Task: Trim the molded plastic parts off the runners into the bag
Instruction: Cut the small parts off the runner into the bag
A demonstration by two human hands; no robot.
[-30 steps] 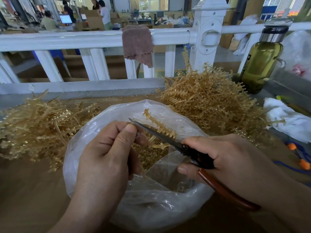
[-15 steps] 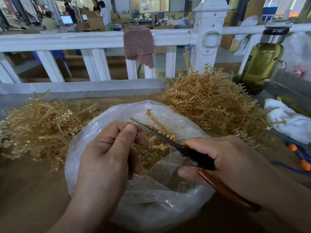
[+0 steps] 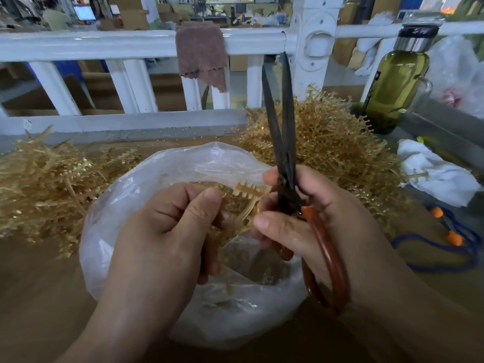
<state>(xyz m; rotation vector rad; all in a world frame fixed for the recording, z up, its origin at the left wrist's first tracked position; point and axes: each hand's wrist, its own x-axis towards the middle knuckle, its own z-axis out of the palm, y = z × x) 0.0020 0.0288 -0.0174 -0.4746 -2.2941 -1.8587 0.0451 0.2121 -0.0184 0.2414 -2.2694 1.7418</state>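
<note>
Left hand (image 3: 167,231) pinches a short runner (image 3: 247,195) with a comb of small molded parts at its tip, held directly over the open mouth of the clear plastic bag (image 3: 146,179). Right hand (image 3: 309,218) is closed around the red-brown handles of the scissors (image 3: 284,142); the dark blades point up and away toward the white railing (image 3: 104,43), slightly parted, clear of the runner.

Step in hand, as I judge it: between cuts. The piece is being turned or re-gripped while the scissors are parked upright. Next move calls for swinging the blades down to the comb and snipping close to the stem, with the piece kept over the bag so the parts fall in. Trimmed parts already lie inside the bag.

Edges and room: bag sits on the bench (image 3: 39,284), close to the person. Pile of amber runners (image 3: 47,179) at left touches the bag's rim; larger pile (image 3: 335,142) at right behind the scissors. Blade tips stand near the railing post, so tilting toward the bag is the free direction. Green bottle (image 3: 395,85), white cloth (image 3: 434,174) and blue cord (image 3: 445,258) lie well off to the right, outside the working arc.
</note>
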